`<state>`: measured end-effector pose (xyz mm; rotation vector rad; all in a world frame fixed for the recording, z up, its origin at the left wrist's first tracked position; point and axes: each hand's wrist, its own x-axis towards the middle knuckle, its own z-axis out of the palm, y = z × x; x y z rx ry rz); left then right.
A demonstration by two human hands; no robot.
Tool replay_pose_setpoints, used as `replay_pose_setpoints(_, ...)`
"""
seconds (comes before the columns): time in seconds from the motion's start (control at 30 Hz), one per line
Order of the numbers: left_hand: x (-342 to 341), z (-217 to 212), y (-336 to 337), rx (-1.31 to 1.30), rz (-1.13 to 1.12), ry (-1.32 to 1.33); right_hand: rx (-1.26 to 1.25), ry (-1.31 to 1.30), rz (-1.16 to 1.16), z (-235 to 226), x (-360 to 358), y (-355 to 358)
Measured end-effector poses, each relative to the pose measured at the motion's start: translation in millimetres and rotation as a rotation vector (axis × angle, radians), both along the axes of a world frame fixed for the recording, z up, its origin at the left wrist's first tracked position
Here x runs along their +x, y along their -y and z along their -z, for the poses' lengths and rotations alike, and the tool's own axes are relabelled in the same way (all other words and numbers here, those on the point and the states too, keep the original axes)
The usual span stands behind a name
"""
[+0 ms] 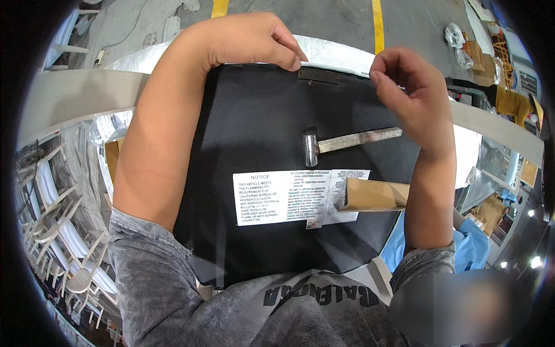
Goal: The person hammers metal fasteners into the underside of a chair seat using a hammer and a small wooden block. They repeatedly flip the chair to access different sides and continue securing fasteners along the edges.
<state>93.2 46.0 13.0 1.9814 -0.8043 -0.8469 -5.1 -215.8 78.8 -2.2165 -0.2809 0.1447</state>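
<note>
A black-covered panel (pixel 260 127) with a pale trim along its far edge lies in front of me. My left hand (pixel 254 41) is bent over that far edge, thumb and forefinger closed on it beside a small dark metal plate (pixel 319 76). Right of the plate, my right hand (pixel 415 92) has its thumb and forefinger pinched together at the trim's right end. Whatever sits between those fingertips is too small to make out. A hammer (pixel 359 139) with a steel head and worn wooden handle rests on the panel, touched by neither hand.
White printed labels (pixel 266 198) lie on the panel, partly under an open cardboard box (pixel 377 195). Pale beams (pixel 78 104) flank the panel. Chair frames (pixel 81 280) stand at the left. A person in a blue top (pixel 471 246) is at the right, near cartons (pixel 491 214).
</note>
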Motion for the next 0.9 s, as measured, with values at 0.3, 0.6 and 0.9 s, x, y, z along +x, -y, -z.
replay_pose_setpoints(0.3, 3, 4, -1, -0.021, 0.005, -0.089, -0.034, -0.063, -0.148, 7, -46, -13)
replay_pose_setpoints(0.6, 0, -7, -2, 0.013, 0.001, -0.131, 0.041, -0.12, -0.276, 18, -59, -12)
replay_pose_setpoints(0.9, 0, -6, 0, 0.064, -0.012, -0.144, 0.05, -0.232, -0.288, 18, -59, -9)
